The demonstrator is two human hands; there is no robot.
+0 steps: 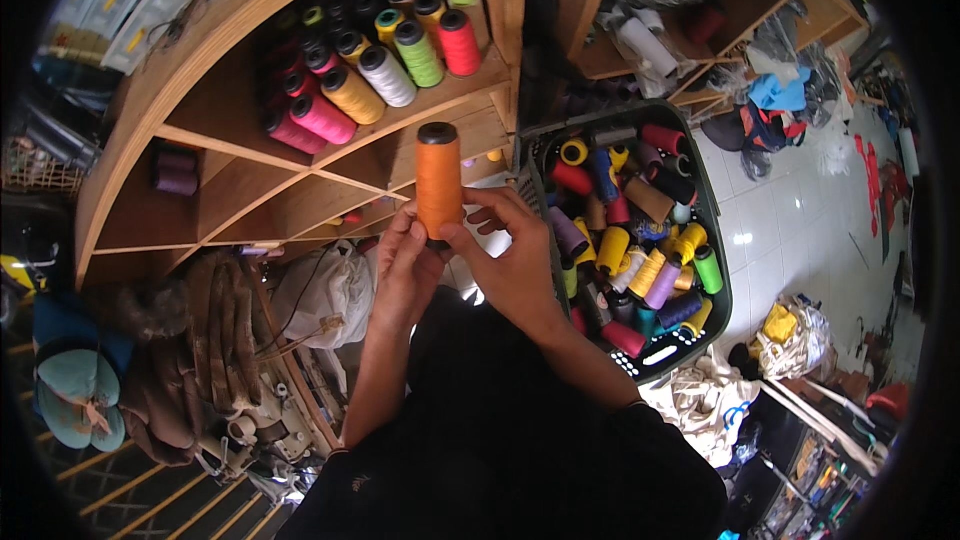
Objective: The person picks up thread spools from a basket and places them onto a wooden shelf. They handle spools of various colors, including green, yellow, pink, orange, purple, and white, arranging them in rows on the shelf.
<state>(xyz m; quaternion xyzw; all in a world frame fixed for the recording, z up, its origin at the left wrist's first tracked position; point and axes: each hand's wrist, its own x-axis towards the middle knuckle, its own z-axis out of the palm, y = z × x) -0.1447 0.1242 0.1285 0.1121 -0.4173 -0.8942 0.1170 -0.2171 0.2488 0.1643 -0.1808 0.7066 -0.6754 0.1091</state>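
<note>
An orange thread spool (438,185) with a dark top stands upright between my two hands, in front of the wooden shelf. My left hand (402,255) grips it low on its left side. On the other side my right hand (510,255) has its thumb against the spool's lower end, with the fingers curled behind. Just beyond, on the shelf (420,105), stand rows of thread spools, among them a white one (387,77), a light green one (418,53), a red one (459,42) and a pink one (323,118).
To the right a dark plastic basket (722,270) holds a jumble of coloured spools. Purple spools (176,170) sit in a lower shelf compartment at left. A white plastic bag (325,295) lies below the shelf, and cloth bundles (700,400) lie beside the basket on the tiled floor (765,215).
</note>
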